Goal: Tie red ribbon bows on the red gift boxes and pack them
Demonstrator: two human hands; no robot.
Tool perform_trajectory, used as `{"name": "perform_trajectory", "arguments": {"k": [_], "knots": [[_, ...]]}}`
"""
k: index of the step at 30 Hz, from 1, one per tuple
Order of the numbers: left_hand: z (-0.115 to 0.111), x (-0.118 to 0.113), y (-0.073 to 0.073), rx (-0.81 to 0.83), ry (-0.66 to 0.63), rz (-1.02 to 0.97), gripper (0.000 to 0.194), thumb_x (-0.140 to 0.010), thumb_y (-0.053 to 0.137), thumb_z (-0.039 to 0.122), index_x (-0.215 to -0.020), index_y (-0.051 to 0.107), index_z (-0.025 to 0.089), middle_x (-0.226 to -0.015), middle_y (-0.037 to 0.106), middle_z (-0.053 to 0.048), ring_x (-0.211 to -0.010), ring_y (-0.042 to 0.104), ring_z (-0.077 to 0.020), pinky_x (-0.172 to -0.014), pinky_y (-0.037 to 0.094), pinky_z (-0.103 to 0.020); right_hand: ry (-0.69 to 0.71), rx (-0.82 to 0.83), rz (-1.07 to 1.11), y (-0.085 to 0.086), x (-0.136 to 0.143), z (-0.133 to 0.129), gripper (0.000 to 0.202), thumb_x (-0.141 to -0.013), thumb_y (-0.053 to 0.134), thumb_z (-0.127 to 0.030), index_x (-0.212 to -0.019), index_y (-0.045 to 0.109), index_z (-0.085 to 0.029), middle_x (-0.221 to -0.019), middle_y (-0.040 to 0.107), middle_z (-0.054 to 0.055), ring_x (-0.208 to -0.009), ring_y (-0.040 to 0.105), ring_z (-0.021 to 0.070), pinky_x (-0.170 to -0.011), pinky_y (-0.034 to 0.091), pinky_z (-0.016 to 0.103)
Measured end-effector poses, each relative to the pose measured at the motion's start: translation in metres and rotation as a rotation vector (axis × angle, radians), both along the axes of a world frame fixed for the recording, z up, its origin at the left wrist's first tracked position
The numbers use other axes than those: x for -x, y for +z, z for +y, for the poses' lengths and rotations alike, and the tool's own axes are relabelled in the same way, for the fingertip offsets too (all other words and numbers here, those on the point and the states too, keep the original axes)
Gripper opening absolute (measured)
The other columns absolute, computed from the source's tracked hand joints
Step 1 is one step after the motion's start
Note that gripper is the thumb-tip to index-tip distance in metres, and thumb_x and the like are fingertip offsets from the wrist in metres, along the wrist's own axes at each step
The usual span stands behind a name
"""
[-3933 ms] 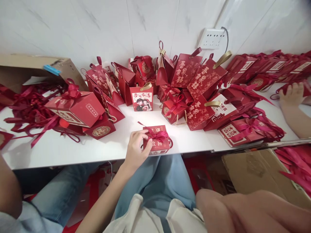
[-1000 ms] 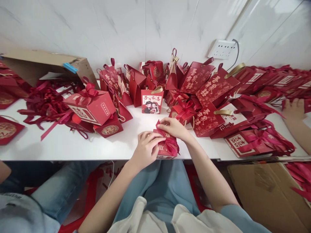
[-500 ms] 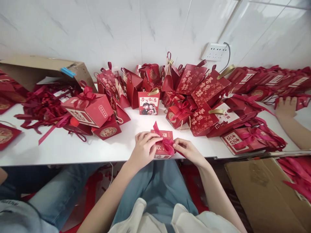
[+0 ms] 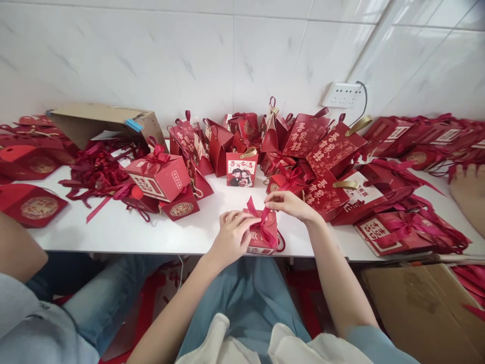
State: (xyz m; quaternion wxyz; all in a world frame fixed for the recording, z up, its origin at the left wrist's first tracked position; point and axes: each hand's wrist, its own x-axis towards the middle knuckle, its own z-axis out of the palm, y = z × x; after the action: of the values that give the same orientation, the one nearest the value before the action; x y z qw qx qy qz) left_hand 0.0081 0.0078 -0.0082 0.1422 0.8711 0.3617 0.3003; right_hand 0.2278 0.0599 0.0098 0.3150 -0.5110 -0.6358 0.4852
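Observation:
A small red gift box (image 4: 268, 222) with pale Chinese lettering lies at the table's front edge, right before me. On its top sits a crimson ribbon bow (image 4: 261, 231). My left hand (image 4: 235, 230) rests on the box's left side, its thumb and fingertips pinching the ribbon near the knot. At the box's far right corner, my right hand (image 4: 290, 205) has thumb and index finger closed on an upper part of the ribbon. A dark red cord loop sticks out at the box's right side.
Behind stands a small box with a cartoon couple (image 4: 241, 171), among piled red gift boxes (image 4: 305, 134). Left are loose ribbons (image 4: 102, 169) and an open carton (image 4: 108, 115). Another person's hand (image 4: 468, 194) is far right; a neighbour's knee (image 4: 87, 298) is left. A cardboard box (image 4: 420, 303) sits lower right.
My right hand has moved from the bow's right side up to its far end, onto the upper ribbon. My left hand stays on the bow. The whole view has shifted slightly.

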Motion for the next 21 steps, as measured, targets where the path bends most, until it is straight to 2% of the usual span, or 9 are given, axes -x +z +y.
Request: {"name": "perform_trajectory", "arguments": {"k": [4, 8, 10, 14, 17, 21], "knots": [[0.001, 0.001, 0.001, -0.019, -0.02, 0.058, 0.041, -0.085, 0.04, 0.007, -0.116, 0.06, 0.024, -0.113, 0.062, -0.004, -0.104, 0.048, -0.0212, -0.091, 0.031, -0.039, 0.022, -0.022, -0.065, -0.015, 0.008, 0.016, 0.029, -0.06, 0.07, -0.039, -0.076, 0.067, -0.015, -0.076, 0.067, 0.006, -0.072, 0.06, 0.0188, -0.069, 0.046, 0.031], [0.0, 0.001, 0.001, -0.026, -0.021, 0.059, 0.041, -0.084, 0.04, 0.007, -0.114, 0.062, 0.023, -0.111, 0.062, -0.005, -0.104, 0.047, -0.0216, -0.091, 0.031, -0.04, -0.072, -0.134, -0.15, -0.014, 0.012, 0.014, 0.034, -0.076, 0.056, -0.046, -0.077, 0.067, -0.015, -0.087, 0.068, 0.01, -0.086, 0.06, 0.0233, -0.08, 0.043, 0.035], [0.0, 0.0, 0.001, -0.023, -0.019, 0.054, 0.041, -0.084, 0.04, 0.007, -0.114, 0.062, 0.023, -0.111, 0.063, -0.005, -0.105, 0.047, -0.0217, -0.091, 0.032, -0.04, -0.048, -0.157, -0.176, -0.007, 0.017, 0.011, 0.039, -0.081, 0.05, -0.049, -0.074, 0.068, -0.015, -0.083, 0.068, 0.008, -0.082, 0.06, 0.0221, -0.077, 0.043, 0.034], [0.0, -0.001, 0.001, -0.027, -0.014, 0.057, 0.041, -0.084, 0.039, 0.006, -0.113, 0.063, 0.023, -0.112, 0.063, -0.005, -0.105, 0.047, -0.0221, -0.09, 0.033, -0.041, 0.098, -0.145, -0.188, 0.005, 0.033, 0.01, 0.032, -0.075, 0.06, -0.046, -0.064, 0.065, -0.016, -0.062, 0.063, 0.001, -0.062, 0.056, 0.0154, -0.062, 0.041, 0.027], [0.001, 0.0, 0.002, -0.031, -0.019, 0.05, 0.041, -0.084, 0.039, 0.006, -0.112, 0.064, 0.023, -0.111, 0.064, -0.004, -0.104, 0.047, -0.0217, -0.09, 0.033, -0.04, 0.136, -0.15, -0.172, 0.005, 0.041, 0.015, 0.028, -0.074, 0.061, -0.041, -0.068, 0.067, -0.015, -0.064, 0.064, 0.0, -0.062, 0.055, 0.0137, -0.062, 0.042, 0.026], [0.001, 0.0, 0.002, -0.019, -0.036, 0.053, 0.04, -0.083, 0.041, 0.005, -0.11, 0.064, 0.023, -0.109, 0.065, -0.003, -0.102, 0.048, -0.0207, -0.091, 0.033, -0.04, 0.119, -0.159, -0.182, -0.001, 0.047, 0.023, 0.027, -0.074, 0.061, -0.04, -0.065, 0.067, -0.015, -0.061, 0.064, 0.0, -0.06, 0.056, 0.014, -0.061, 0.043, 0.026]]}}
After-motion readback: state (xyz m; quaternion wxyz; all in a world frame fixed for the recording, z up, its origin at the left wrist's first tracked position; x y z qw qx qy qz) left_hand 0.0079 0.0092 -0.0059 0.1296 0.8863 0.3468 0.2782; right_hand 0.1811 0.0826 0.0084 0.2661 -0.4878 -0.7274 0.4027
